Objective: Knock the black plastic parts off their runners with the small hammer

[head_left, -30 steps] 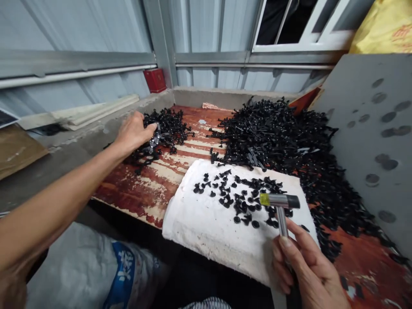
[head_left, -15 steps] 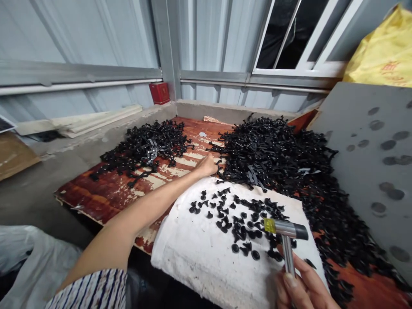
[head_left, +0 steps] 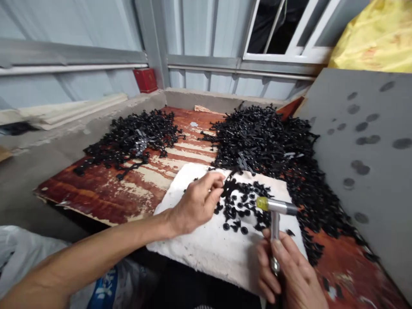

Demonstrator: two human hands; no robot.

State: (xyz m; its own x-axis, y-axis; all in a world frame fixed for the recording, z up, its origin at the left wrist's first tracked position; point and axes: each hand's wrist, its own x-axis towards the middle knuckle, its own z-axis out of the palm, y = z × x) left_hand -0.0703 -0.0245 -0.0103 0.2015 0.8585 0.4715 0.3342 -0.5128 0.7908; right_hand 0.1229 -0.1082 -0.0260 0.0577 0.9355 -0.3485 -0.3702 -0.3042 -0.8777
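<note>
While the right hand (head_left: 286,266) stays wrapped around the hammer (head_left: 277,206), much as it was half a second ago, the left hand (head_left: 196,199) has come back from the near edge of the larger black heap (head_left: 264,141) and is now over the white cloth (head_left: 189,253), at ten o'clock from its middle. A second ago that hand was at the smaller black heap (head_left: 138,139), which lies toward eleven o'clock; the larger one sits at one o'clock. The left thumb and forefinger are curled close together, a narrow gap between them. Dark, blurred shapes lie right by their tips, and I cannot tell whether a piece is pinched there or merely lies behind.

The hammer's head is at about three o'clock on the cloth, raised above it, its yellow face toward nine. Its lower handle is hidden in the fist and cut off at the bottom edge. Loose black pieces (head_left: 236,212) are scattered around the cloth's middle; the left hand now covers most of those at ten o'clock. At eight o'clock, a pale sack (head_left: 41,251) is partly hidden behind the left forearm.
</note>
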